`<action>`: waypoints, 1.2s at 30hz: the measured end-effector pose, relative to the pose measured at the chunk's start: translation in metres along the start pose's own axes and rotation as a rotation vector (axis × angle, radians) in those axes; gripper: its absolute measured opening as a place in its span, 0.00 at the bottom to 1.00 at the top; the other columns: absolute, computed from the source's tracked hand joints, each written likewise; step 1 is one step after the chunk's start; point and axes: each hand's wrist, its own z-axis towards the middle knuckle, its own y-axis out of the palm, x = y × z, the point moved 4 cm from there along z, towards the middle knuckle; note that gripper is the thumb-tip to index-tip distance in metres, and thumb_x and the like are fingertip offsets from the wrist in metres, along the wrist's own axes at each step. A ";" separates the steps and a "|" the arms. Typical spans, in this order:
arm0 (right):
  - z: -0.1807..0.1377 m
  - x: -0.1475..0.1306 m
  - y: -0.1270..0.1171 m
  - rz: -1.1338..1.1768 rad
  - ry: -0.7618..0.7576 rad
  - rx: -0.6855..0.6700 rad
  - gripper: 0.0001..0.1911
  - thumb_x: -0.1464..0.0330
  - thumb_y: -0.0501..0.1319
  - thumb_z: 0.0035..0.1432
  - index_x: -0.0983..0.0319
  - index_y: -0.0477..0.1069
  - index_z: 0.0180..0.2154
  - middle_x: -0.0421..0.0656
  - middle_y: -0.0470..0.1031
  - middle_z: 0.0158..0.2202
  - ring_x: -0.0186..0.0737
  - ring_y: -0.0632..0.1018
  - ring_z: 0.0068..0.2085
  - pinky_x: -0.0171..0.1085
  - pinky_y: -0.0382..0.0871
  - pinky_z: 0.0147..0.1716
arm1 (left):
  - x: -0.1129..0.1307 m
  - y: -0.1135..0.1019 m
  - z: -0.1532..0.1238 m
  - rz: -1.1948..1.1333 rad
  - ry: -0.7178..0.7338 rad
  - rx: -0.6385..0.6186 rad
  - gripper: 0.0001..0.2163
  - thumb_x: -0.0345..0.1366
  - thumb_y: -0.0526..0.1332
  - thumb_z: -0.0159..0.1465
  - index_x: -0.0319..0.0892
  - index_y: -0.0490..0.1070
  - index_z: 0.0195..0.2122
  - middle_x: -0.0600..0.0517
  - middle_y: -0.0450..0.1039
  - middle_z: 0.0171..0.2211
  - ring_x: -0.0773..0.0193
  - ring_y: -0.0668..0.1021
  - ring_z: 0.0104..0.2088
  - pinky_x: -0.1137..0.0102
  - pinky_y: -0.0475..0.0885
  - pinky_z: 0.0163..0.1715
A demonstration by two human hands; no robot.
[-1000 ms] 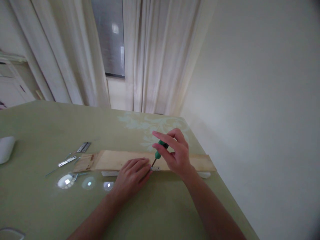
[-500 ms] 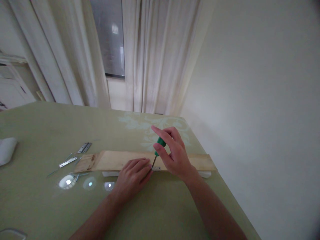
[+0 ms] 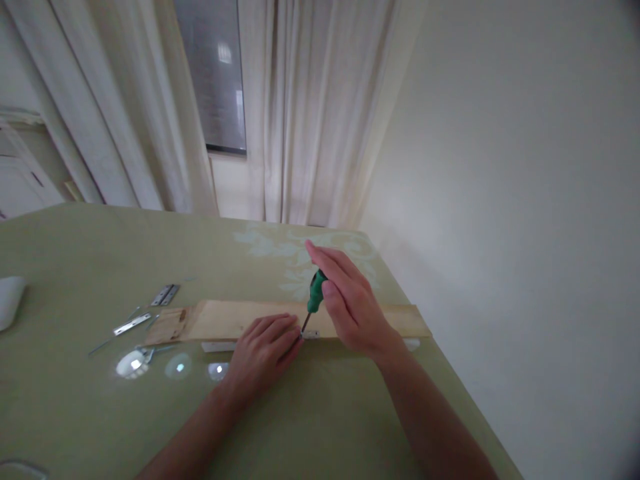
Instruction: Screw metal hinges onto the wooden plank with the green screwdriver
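A pale wooden board (image 3: 220, 320) lies across the table, raised on something white along its near side. On its near edge sits a small metal hinge (image 3: 313, 335), partly covered by fingers. My left hand (image 3: 263, 347) rests on the board, fingers together on top and the thumb side at the near edge, its fingertips against the hinge's left end. My right hand (image 3: 355, 303) holds a green-handled screwdriver (image 3: 316, 291) between thumb and straightened fingers. The screwdriver leans slightly, its tip down at the hinge beside my left fingertips. Any screw under the tip is too small to make out.
Left of the board lie an opened hinge (image 3: 165, 295), a narrow metal hinge (image 3: 132, 324) and several thin screws or nails. A white object (image 3: 10, 301) stands at the table's left edge. The green table (image 3: 125, 427) meets a wall (image 3: 515, 233) on the right; curtains (image 3: 320, 113) hang behind.
My right fingers have straightened and rolled along the screwdriver handle, which now shows more fully. My left hand keeps its place on the board. The view has shifted slightly.
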 end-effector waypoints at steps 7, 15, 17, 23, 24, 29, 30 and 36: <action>-0.001 0.003 -0.001 -0.118 -0.017 0.097 0.16 0.61 0.64 0.71 0.59 0.78 0.56 0.43 0.76 0.36 0.41 0.76 0.39 0.41 0.73 0.43 | 0.000 0.000 0.000 0.005 -0.017 -0.031 0.09 0.37 0.61 0.73 0.45 0.81 0.48 0.47 0.83 0.51 0.54 0.82 0.51 0.58 0.78 0.51; 0.001 -0.001 -0.002 0.048 -0.016 -0.046 0.22 0.65 0.55 0.76 0.56 0.67 0.67 0.45 0.79 0.48 0.39 0.78 0.49 0.40 0.73 0.51 | 0.000 -0.002 0.001 0.004 0.004 -0.010 0.08 0.37 0.62 0.73 0.44 0.81 0.46 0.48 0.83 0.49 0.54 0.83 0.50 0.59 0.78 0.51; 0.001 0.000 -0.004 -0.065 -0.012 0.030 0.18 0.59 0.63 0.72 0.57 0.77 0.58 0.43 0.77 0.38 0.40 0.76 0.41 0.40 0.74 0.45 | 0.000 -0.002 0.001 0.013 0.005 -0.014 0.08 0.37 0.62 0.73 0.44 0.81 0.47 0.47 0.83 0.50 0.54 0.83 0.50 0.59 0.78 0.51; 0.002 -0.002 -0.002 0.046 -0.006 -0.078 0.25 0.66 0.52 0.77 0.54 0.61 0.71 0.47 0.76 0.56 0.42 0.76 0.56 0.45 0.71 0.58 | -0.001 -0.001 0.000 0.017 -0.008 -0.016 0.09 0.37 0.61 0.73 0.46 0.82 0.46 0.48 0.84 0.49 0.54 0.83 0.50 0.59 0.78 0.50; 0.002 -0.002 -0.002 0.067 0.003 -0.079 0.24 0.66 0.52 0.77 0.54 0.63 0.71 0.46 0.77 0.54 0.41 0.76 0.55 0.43 0.72 0.57 | -0.001 -0.001 0.000 0.012 -0.012 -0.018 0.09 0.37 0.61 0.73 0.46 0.82 0.46 0.48 0.83 0.50 0.54 0.83 0.51 0.59 0.78 0.51; 0.001 0.000 -0.006 -0.125 0.009 0.015 0.20 0.58 0.62 0.71 0.56 0.76 0.61 0.47 0.77 0.44 0.45 0.76 0.47 0.45 0.73 0.51 | -0.002 0.001 -0.002 -0.005 -0.045 -0.026 0.09 0.37 0.62 0.72 0.46 0.82 0.48 0.47 0.83 0.51 0.53 0.82 0.52 0.58 0.78 0.52; 0.001 0.001 -0.005 -0.094 0.003 -0.019 0.22 0.60 0.59 0.73 0.56 0.71 0.65 0.48 0.77 0.49 0.45 0.76 0.51 0.46 0.72 0.54 | -0.002 0.001 -0.002 -0.006 -0.040 -0.023 0.09 0.37 0.62 0.72 0.46 0.82 0.48 0.47 0.83 0.51 0.54 0.82 0.52 0.59 0.78 0.52; 0.001 0.002 -0.004 -0.041 -0.008 0.005 0.19 0.61 0.62 0.72 0.58 0.76 0.60 0.44 0.76 0.40 0.41 0.76 0.43 0.41 0.74 0.46 | 0.000 0.000 0.000 0.008 -0.024 -0.017 0.08 0.36 0.62 0.73 0.45 0.81 0.48 0.48 0.83 0.50 0.54 0.82 0.51 0.59 0.77 0.52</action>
